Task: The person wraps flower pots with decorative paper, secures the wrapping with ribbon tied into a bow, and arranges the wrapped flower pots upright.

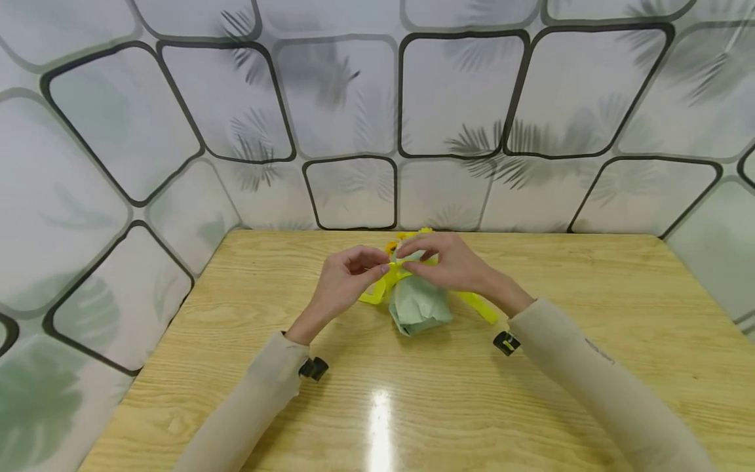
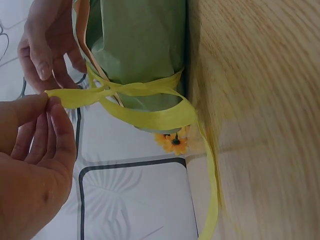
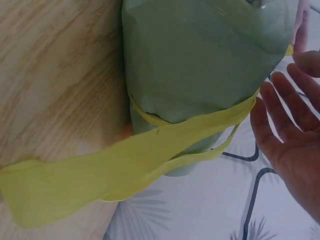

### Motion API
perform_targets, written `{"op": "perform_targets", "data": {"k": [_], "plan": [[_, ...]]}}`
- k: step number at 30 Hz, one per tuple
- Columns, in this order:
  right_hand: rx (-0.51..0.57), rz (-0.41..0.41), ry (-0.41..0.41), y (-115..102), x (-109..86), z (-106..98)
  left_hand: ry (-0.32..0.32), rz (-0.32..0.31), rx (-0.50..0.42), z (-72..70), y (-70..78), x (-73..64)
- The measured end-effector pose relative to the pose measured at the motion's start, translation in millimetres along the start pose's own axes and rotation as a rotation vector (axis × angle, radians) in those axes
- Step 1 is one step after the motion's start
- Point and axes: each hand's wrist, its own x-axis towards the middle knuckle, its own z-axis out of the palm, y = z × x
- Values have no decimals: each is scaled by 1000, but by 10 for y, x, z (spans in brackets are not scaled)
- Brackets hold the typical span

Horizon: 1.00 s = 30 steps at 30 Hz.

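A bouquet in pale green wrapping paper (image 1: 417, 303) lies on the table, with orange flowers (image 2: 175, 143) showing at its far end. Round its narrower part runs a yellow ribbon (image 2: 150, 118), knotted or looped in front; one long tail (image 3: 125, 165) trails out to the right. My left hand (image 1: 347, 278) pinches one ribbon end between thumb and fingertips, pulled away from the wrapping. On the other side, my right hand (image 1: 448, 261) hovers close to the knot, its fingers loosely extended and touching or nearly touching the ribbon edge. The right wrist view shows nothing gripped there.
Under the bouquet is a light wooden table (image 1: 295, 419) with a bright glare streak near the front. A patterned wall covering (image 1: 348, 98) with leaf prints rises right behind the table's far edge. Small black devices (image 1: 314, 368) sit at both wrists.
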Motion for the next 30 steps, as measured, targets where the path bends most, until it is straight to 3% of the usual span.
{"op": "perform_targets", "data": {"k": [8, 14, 16, 18, 21, 24, 26, 30], "plan": [[14, -96, 43, 38, -6, 75, -3, 9, 4, 29, -4, 9], [17, -68, 62, 50, -16, 104, 12, -17, 27, 10, -41, 51], [15, -51, 61, 44, -22, 111, 12, -32, 86, -15, -87, 96], [13, -36, 61, 37, -19, 116, -19, -54, 157, -32, -155, 156], [15, -15, 55, 26, -21, 119, -124, -77, 284, -31, -244, 216], [22, 11, 48, 18, -21, 128, -199, -75, 339, 0, -305, 237], [21, 27, 46, 8, -20, 133, -188, -57, 359, 0, -315, 236], [13, 44, 55, -5, -18, 130, -101, -33, 339, -81, -295, 235]]}}
